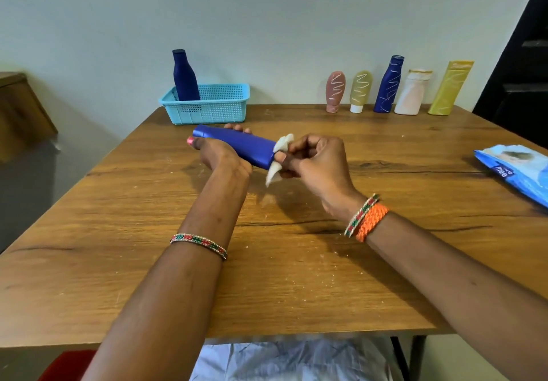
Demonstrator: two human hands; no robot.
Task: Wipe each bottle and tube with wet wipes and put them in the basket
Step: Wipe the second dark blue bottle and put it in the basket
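While hands [267, 158] grip blue tube [237, 146], table edge [296, 336] near

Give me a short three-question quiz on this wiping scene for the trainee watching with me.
1. True or false: the light blue perforated plastic basket already holds one upright dark blue plastic bottle.
2. How many streaked containers stand in the row by the wall?
3. Which hand pinches the white wet wipe? A) left hand B) right hand

Key
1. True.
2. Five: the pink tube, the beige tube, a blue bottle, a white bottle, a yellow tube.
3. B: the right hand wipes the end of the blue plastic tube that the left hand has in its grip.
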